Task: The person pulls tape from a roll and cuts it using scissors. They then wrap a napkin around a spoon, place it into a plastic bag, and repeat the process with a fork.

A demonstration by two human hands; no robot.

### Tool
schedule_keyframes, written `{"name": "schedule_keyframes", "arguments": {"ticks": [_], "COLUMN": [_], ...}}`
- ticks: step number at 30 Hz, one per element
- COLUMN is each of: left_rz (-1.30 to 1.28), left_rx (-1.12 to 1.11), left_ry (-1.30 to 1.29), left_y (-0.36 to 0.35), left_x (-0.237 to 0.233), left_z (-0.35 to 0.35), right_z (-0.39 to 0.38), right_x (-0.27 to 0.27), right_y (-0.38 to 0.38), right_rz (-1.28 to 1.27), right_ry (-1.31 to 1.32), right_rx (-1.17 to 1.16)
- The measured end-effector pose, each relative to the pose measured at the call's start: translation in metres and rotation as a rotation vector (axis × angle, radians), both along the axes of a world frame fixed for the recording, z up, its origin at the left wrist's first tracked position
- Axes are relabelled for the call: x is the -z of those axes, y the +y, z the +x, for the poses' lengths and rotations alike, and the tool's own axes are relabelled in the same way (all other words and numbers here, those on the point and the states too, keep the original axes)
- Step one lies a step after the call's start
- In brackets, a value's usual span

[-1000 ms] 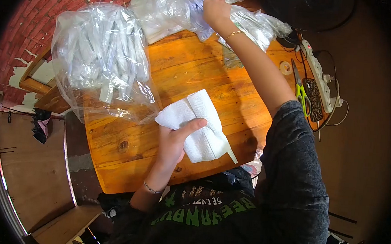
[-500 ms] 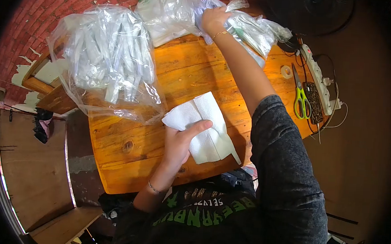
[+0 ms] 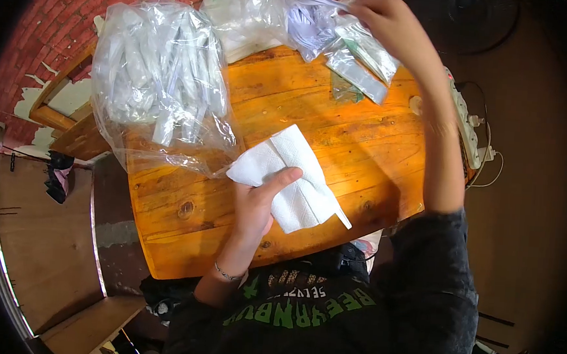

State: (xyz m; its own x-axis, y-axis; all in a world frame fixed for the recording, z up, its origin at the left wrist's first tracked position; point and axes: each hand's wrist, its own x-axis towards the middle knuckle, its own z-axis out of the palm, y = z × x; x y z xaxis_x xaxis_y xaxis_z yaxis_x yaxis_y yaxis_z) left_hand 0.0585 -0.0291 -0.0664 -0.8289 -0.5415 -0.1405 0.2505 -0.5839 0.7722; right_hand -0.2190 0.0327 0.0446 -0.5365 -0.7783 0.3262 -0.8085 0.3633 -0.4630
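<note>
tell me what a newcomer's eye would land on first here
Probably the bright white paper napkin in the left hand, standing out over the orange-brown wooden table near the middle of the view. Next might come the big, shiny clear plastic bag on the table's left side, then the right hand up by the far edge.

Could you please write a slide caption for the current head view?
Left hand holding folded white paper above a wooden table, right hand at plastic bags along its far edge.
</note>
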Motion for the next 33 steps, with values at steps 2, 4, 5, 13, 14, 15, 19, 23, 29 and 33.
{"name": "schedule_keyframes", "arguments": {"ticks": [2, 4, 5, 13, 14, 15, 19, 23, 29, 33], "left_rz": [-0.007, -0.011, -0.011, -0.062, -0.063, -0.064, -0.059, -0.037, -0.038, -0.048], "left_rx": [-0.041, -0.077, -0.09, -0.116, -0.113, -0.113, -0.095, -0.092, -0.122, -0.129], "left_ry": [0.012, 0.025, 0.025, 0.05, 0.072, 0.095, 0.094, 0.083, 0.076, 0.096], "left_y": [0.0, 0.0, 0.002, 0.014, 0.015, 0.017, 0.02, 0.019, 0.021, 0.021], "left_x": [-0.001, -0.004, -0.006, -0.012, -0.014, -0.015, -0.013, -0.01, -0.01, -0.011], "left_z": [0.0, -0.001, -0.001, -0.003, -0.004, -0.004, -0.003, -0.003, -0.003, -0.004], "right_z": [0.07, 0.12, 0.138, 0.217, 0.218, 0.217, 0.219, 0.218, 0.226, 0.228], "right_x": [-0.009, 0.013, 0.028, 0.095, 0.096, 0.098, 0.097, 0.1, 0.097, 0.096], "right_y": [0.044, 0.072, 0.086, 0.096, 0.097, 0.097, 0.097, 0.099, 0.096, 0.096], "right_rz": [-0.139, -0.4, -0.41, -0.802, -0.778, -0.753, -0.768, -0.778, -0.867, -0.892], "right_ry": [-0.434, -0.777, -0.827, -0.993, -0.945, -0.896, -0.976, -1.028, -1.063, -1.083], "right_rx": [0.042, -0.035, 0.011, 0.223, 0.214, 0.202, 0.193, 0.198, 0.258, 0.273]}}
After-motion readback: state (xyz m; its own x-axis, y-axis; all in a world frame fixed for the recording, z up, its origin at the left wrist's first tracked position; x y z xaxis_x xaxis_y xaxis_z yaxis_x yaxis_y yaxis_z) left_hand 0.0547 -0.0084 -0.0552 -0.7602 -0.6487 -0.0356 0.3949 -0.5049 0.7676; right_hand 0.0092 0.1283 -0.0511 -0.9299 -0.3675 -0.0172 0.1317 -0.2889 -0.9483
